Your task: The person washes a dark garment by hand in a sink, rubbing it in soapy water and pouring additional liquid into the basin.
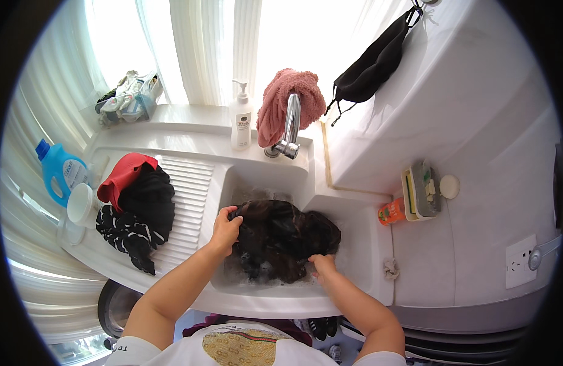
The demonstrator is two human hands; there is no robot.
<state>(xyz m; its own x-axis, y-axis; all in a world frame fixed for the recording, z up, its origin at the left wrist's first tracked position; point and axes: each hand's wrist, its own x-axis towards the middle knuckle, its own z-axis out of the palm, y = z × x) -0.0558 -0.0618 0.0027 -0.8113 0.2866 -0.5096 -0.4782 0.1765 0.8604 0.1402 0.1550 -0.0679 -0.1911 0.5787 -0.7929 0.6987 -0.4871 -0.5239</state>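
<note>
A wet, dark garment (275, 235) lies bunched in the white sink (360, 280), partly in sudsy water. At its upper left edge, my left hand (226, 230) grips a fold of the cloth between thumb and fingers. My right hand (321, 265) pinches the garment's lower right edge, its fingertips partly hidden by the fabric. Both forearms reach in over the sink's front rim. The garment's exact kind cannot be made out.
Left of the basin, black and red clothes (141, 189) lie on the ribbed washboard (187, 207). Behind stand a chrome faucet (292, 125) draped with a pink towel (275, 107) and a white pump bottle (240, 119). A blue detergent bottle (61, 171) stands far left; an orange bottle (391, 212) is right.
</note>
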